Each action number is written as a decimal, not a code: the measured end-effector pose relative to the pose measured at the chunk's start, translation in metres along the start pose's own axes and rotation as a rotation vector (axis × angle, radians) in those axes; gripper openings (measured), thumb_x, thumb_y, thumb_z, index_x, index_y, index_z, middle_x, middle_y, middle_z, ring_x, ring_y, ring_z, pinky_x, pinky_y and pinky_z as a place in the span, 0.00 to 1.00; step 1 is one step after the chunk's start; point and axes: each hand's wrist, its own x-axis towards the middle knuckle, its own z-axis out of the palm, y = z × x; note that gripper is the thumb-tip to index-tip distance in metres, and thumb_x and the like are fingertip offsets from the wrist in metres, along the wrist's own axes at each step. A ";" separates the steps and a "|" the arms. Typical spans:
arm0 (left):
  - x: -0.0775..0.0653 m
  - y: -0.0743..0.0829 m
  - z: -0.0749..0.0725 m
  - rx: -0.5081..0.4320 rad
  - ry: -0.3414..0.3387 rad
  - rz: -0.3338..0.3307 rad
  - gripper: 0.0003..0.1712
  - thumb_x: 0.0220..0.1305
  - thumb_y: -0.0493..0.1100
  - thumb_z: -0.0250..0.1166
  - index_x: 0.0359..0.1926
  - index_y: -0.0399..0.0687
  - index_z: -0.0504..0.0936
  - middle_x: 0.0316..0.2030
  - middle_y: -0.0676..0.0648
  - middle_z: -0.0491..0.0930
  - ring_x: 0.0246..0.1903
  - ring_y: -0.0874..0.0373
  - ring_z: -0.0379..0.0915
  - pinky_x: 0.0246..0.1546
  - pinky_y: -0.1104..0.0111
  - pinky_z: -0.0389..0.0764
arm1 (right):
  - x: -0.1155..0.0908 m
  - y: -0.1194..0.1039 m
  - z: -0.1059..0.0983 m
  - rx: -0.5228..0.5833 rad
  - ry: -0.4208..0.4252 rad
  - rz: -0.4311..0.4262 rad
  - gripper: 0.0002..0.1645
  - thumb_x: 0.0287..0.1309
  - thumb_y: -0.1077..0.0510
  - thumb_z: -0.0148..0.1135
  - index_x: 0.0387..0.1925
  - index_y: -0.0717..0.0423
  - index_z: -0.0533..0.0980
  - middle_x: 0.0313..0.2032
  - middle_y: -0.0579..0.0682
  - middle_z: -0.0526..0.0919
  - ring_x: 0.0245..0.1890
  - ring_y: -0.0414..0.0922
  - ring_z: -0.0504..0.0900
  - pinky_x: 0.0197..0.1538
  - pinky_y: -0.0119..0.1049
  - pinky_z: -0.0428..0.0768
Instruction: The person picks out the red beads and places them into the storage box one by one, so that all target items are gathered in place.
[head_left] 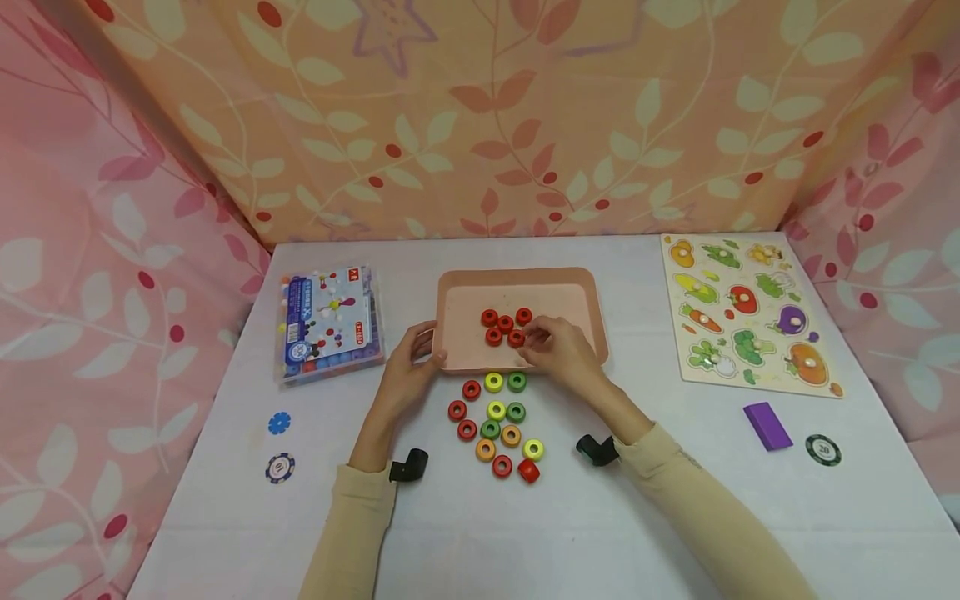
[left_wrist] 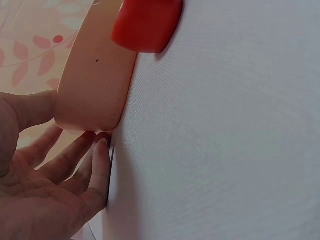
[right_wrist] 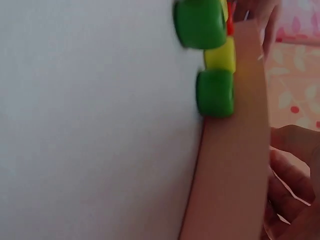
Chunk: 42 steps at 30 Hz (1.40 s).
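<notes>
My left hand (head_left: 411, 360) grips the front left corner of the peach tray (head_left: 517, 277), thumb at the rim and curved fingers against the outer side wall. Inside the tray lies a small group of red ring beads (head_left: 489, 317). Reaching over the front rim, my right hand (head_left: 561, 350) pinches the nearest red bead (head_left: 516, 338) with its fingertips, low over the tray floor. In the right wrist view the tray wall hides those fingertips. Loose red, yellow (head_left: 497, 410), green (head_left: 516, 412) and orange beads (head_left: 511, 435) lie on the white table in front of the tray.
A clear box of coloured pieces (head_left: 330, 321) stands left of the tray. To the right lies a wooden vegetable puzzle board (head_left: 720, 333), with a purple block (head_left: 767, 426) and a dark chip (head_left: 822, 450) before it. Two chips, one blue (head_left: 279, 423), lie at left.
</notes>
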 end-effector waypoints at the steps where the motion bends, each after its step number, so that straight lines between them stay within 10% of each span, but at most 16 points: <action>1: 0.000 -0.001 0.000 0.003 0.002 0.001 0.33 0.69 0.37 0.64 0.72 0.45 0.65 0.69 0.38 0.69 0.66 0.43 0.68 0.63 0.49 0.74 | -0.002 -0.003 0.000 0.003 -0.001 -0.025 0.13 0.55 0.59 0.74 0.42 0.58 0.83 0.36 0.49 0.84 0.40 0.46 0.79 0.42 0.40 0.80; 12: 0.001 0.000 0.000 -0.005 0.002 0.000 0.33 0.69 0.37 0.64 0.72 0.44 0.65 0.69 0.37 0.69 0.66 0.42 0.68 0.63 0.47 0.73 | -0.037 -0.040 0.030 0.003 -0.209 -0.180 0.13 0.55 0.57 0.74 0.43 0.54 0.83 0.40 0.47 0.83 0.43 0.47 0.79 0.48 0.42 0.82; 19: -0.013 0.035 -0.003 -0.005 -0.032 -0.009 0.33 0.69 0.33 0.62 0.72 0.35 0.62 0.69 0.31 0.66 0.67 0.37 0.67 0.63 0.47 0.73 | -0.054 -0.046 0.059 -0.133 -0.370 -0.236 0.14 0.56 0.49 0.74 0.43 0.46 0.83 0.42 0.39 0.82 0.44 0.39 0.74 0.49 0.36 0.78; 32: -0.005 0.015 -0.002 -0.028 -0.020 0.006 0.33 0.69 0.34 0.63 0.72 0.37 0.63 0.68 0.32 0.67 0.66 0.38 0.67 0.63 0.45 0.73 | -0.049 -0.051 0.052 -0.099 -0.321 -0.262 0.12 0.56 0.52 0.74 0.43 0.47 0.83 0.39 0.40 0.81 0.41 0.41 0.74 0.42 0.32 0.76; 42: 0.001 -0.004 0.000 0.009 0.012 0.009 0.32 0.69 0.38 0.64 0.71 0.46 0.66 0.68 0.39 0.71 0.65 0.45 0.70 0.62 0.50 0.75 | -0.017 -0.034 0.016 0.031 -0.122 -0.186 0.13 0.53 0.60 0.75 0.42 0.52 0.83 0.41 0.45 0.83 0.45 0.49 0.79 0.46 0.44 0.83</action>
